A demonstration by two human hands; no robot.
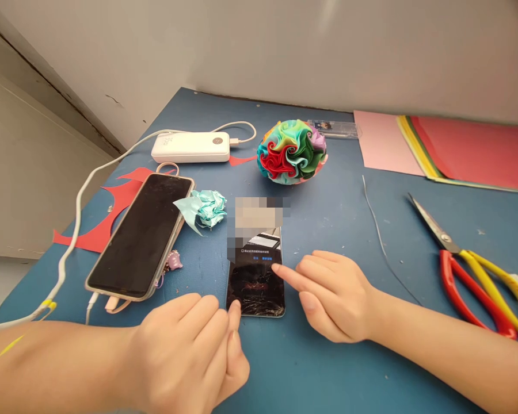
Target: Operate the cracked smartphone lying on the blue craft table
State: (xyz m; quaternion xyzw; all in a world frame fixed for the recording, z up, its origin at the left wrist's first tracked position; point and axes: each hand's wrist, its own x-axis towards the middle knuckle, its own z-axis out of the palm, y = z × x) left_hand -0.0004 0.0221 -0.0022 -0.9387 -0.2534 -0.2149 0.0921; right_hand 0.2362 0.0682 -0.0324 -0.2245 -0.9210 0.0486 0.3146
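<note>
Cracked phone (255, 293) lies flat at centre. Right hand (336, 296) points onto it, unclenched, holding nothing; left hand (185, 351) curled, grip indeterminable. Judged light, stiff, slick, fragile: hold by side edges.

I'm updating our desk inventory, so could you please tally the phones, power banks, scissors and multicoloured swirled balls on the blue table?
Phones: 2
Power bank: 1
Scissors: 1 pair
Multicoloured swirled ball: 1
Total: 5
</note>
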